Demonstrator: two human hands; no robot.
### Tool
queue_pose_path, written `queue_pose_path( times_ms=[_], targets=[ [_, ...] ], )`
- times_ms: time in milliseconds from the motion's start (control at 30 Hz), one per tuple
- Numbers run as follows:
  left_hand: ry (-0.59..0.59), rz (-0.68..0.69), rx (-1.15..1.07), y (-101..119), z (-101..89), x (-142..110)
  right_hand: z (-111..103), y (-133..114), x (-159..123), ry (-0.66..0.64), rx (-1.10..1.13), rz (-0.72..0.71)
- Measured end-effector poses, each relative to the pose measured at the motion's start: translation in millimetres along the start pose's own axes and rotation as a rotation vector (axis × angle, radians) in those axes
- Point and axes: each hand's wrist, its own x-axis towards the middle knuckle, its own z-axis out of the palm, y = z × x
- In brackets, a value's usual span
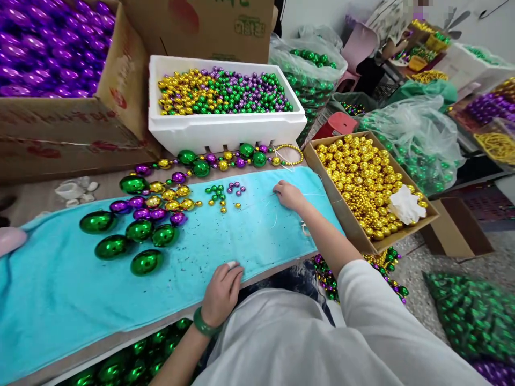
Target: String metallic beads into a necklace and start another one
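Observation:
My right hand (287, 194) is over the blue towel (257, 246), its fingertips pinched together on a thin clear thread (263, 200). Loose loops of this thread lie on the towel just below the hand. At the towel's near edge rests my left hand (222, 289), a green bangle round its wrist and something white on one fingertip. Its fingers are curled together; whatever they hold, if anything, is hidden. Between and beyond the hands lie small green beads (216, 191), small purple beads (235, 187) and a few gold ones. Large green beads (140, 229) are grouped at left with purple and gold beads.
A bead strand (219, 161) lies along the back, before a white foam box (225, 126) of small mixed beads. A carton (124, 80) of purple beads stands left. To the right sits a shallow box (362, 236) of gold beads. Bagged green beads (475, 316) lie on the floor.

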Motion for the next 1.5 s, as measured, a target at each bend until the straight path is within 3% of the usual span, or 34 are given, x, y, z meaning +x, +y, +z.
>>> queue_pose_path(
  times_ms=[133, 267, 367, 467, 567, 633, 700, 767, 900, 967, 1033, 1133, 1333, 1500],
  targets=[
    [0.018, -0.035, -0.058, -2, -1.3, -3, -18, 11, 5, -0.035, 0.007, 0.008],
    [0.0, -0.001, -0.069, -9, -15.1, 0, -44, 25, -9, 0.008, 0.107, 0.084],
    [0.013, 0.021, -0.027, -15, -28.1, 12, -61, 27, -28, 0.094, 0.25, 0.117],
    [0.052, 0.077, 0.022, -11, -37.0, 37, -70, 23, -44, 0.147, 0.391, 0.042],
    [0.131, 0.134, 0.053, 7, -36.9, 68, -71, 19, -53, 0.145, 0.678, -0.012],
    [0.201, 0.141, 0.048, 24, -30.5, 89, -68, 20, -55, 0.072, 0.974, 0.018],
    [0.252, 0.084, 0.001, 42, -19.2, 110, -64, 20, -55, -0.032, 1.281, 0.055],
    [0.255, -0.056, -0.124, 57, -4.5, 133, -61, 19, -54, -0.095, 1.504, 0.066],
    [0.149, -0.4, -0.702, 75, 26.1, 183, -55, 8, -55, -0.075, 1.648, 0.044],
    [0.003, -0.49, -0.984, 76, 39.3, 205, -51, 4, -59, -0.024, 1.651, 0.045],
    [-0.224, -0.558, -1.139, 73, 50.6, 219, -45, 6, -65, -0.011, 1.672, 0.071],
    [-0.41, -0.65, -1.151, 66, 64.0, 225, -37, 17, -74, -0.068, 1.768, 0.119],
    [-0.332, -0.77, -1.093, 61, 74.6, 208, -31, 27, -81, -0.186, 1.843, 0.133],
    [-0.29, -0.655, -0.879, 57, 61.1, 200, -28, 16, -72, -0.176, 1.849, 0.157]
  ],
)
